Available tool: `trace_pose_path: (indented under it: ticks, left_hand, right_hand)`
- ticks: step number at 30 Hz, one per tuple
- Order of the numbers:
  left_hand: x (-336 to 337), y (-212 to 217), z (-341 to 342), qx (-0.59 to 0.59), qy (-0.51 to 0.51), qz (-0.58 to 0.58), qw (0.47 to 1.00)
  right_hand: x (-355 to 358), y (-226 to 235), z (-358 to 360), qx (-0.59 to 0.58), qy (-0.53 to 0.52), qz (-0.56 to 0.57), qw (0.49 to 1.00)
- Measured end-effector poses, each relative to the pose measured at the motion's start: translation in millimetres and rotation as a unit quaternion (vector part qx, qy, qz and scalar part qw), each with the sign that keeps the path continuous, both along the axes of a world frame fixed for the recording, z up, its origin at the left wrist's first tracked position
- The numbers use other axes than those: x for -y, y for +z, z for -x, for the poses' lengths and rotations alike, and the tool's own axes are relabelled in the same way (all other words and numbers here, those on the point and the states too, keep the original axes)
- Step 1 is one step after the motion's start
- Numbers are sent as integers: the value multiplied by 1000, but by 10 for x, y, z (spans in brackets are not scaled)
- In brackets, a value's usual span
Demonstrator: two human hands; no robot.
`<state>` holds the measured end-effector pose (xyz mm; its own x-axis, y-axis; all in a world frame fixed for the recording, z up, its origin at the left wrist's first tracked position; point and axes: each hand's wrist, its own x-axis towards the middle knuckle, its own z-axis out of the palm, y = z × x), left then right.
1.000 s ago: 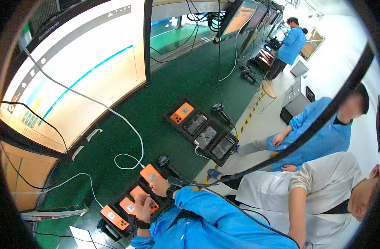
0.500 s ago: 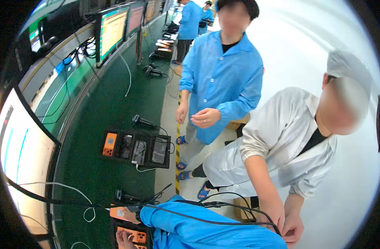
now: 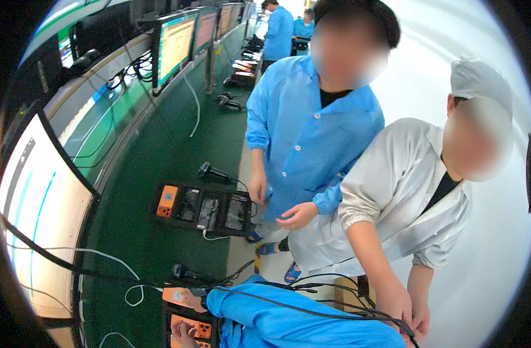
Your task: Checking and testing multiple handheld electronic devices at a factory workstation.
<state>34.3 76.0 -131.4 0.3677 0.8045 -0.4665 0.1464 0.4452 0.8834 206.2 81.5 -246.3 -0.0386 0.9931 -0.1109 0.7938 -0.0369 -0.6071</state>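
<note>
My right hand (image 3: 191, 300), at the end of a blue sleeve, grips an orange phone (image 3: 174, 295) above a black tray (image 3: 168, 319). A white cable meets the phone's far-left end. Just below, my left hand (image 3: 183, 333) has its fingers bent together over the left part of a second orange phone (image 3: 203, 329), which lies in the tray with its camera lenses showing. What those fingers pinch, if anything, is too small to make out. Part of another orange phone (image 3: 204, 345) shows at the lower edge.
A second black tray (image 3: 221, 213) holds an orange phone and dark phones. Handheld scanners (image 3: 213, 172) and white cables lie on the green bench (image 3: 132, 226); monitors (image 3: 45, 214) line its left. A person in blue (image 3: 312, 139) and one in white (image 3: 393, 174) stand close; black cables cross my sleeve.
The view has shifted, so the bench appears further right. The person in blue has come closer. My right hand still holds its phone; my left fingers are drawn closer together.
</note>
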Motion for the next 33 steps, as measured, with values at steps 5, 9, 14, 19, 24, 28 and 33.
trace_pose_path:
  ticks: [5,9,14,19,24,28,33]
  left_hand:
    - [-14,-70,31,-6,32,2,999]
    - [-48,-156,3,7,59,31,998]
    - [7,-169,3,29,60,27,997]
    - [88,-152,44,61,85,63,992]
    - [140,-218,107,61,97,29,993]
    - [176,-235,161,45,83,5,996]
    - [239,-250,210,49,102,4,994]
  right_hand:
    - [-6,-159,52,39,9,4,999]
    - [7,-434,78,111,20,6,994]
    - [21,-513,85,148,11,-20,989]
    - [11,-193,7,85,32,-27,995]
    - [32,-22,-22,79,-25,-35,996]
    - [43,-73,5,73,-46,-49,995]
    - [42,-106,7,30,-52,-97,993]
